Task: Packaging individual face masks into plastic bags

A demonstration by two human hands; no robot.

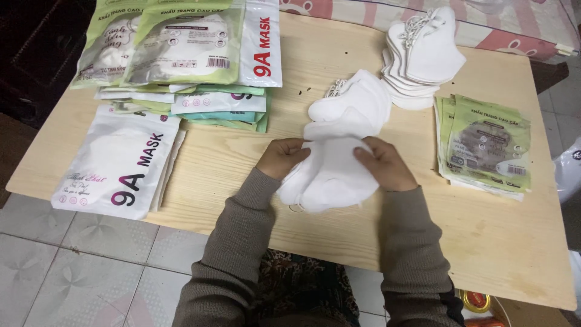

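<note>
— Pale wood table [254, 181] under me, grey floor tiles [91, 254] below its near edge. What do you want to know?

— What are your hands doing?

— Both are on a small stack of white face masks [331, 172] at the middle of the table. My left hand [282, 157] pinches the stack's upper left edge, fingers curled tight on the fabric. My right hand [386, 165] grips its right side, thumb on top, fingers closed around it.

— Anything touching that stack?

— Just beyond it lies a loose heap of white masks [354, 103], touching its far edge. A taller pile of masks [423, 54] stands further back to the right.

— And the packaging?

— Green pouches [487, 142] lie flat to my right, well apart from my hand. On the left, a white pouch [121, 163] lies near the table edge, and behind it a stack of green and white pouches [187, 54].
</note>
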